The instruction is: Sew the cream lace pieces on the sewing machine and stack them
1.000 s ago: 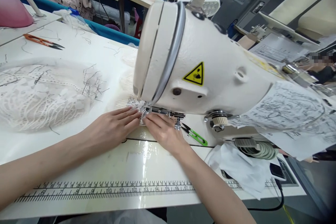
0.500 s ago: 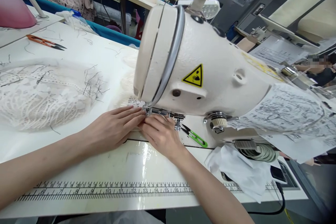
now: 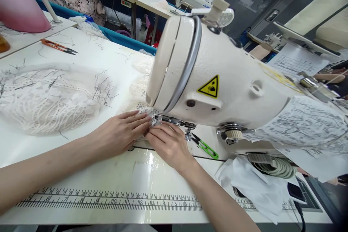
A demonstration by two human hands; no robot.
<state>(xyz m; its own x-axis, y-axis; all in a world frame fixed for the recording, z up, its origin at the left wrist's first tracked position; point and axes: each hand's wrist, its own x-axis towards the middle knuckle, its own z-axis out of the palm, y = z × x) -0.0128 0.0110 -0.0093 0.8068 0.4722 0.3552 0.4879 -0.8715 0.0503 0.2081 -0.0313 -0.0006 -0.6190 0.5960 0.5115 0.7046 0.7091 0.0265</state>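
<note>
White lace fabric (image 3: 139, 88) lies under the head of a cream sewing machine (image 3: 174, 61), its patterned part showing by the needle area. My left hand (image 3: 126, 130) rests flat on this lace, fingers stretched out together toward the presser foot. Right beside it, my right hand (image 3: 170, 145) has bent fingers pressed together at the lace edge, just below the metal attachment (image 3: 174, 120). The lace between the hands is mostly covered by the fingers. Green-handled thread snips (image 3: 208, 149) lie right of my right hand.
A gathered lace piece with dark thread ends (image 3: 51, 98) lies at the left, below orange thread snips (image 3: 56, 45). A printed ruler strip (image 3: 114, 201) runs along the front edge. White cloth (image 3: 250, 185) and a phone-like device (image 3: 297, 192) are at right. A pink object (image 3: 27, 7) stands at upper left.
The view has shifted, so the machine and table sit slightly right and lower. Both hands stay in nearly the same place by the presser foot, with a little more patterned lace showing there.
</note>
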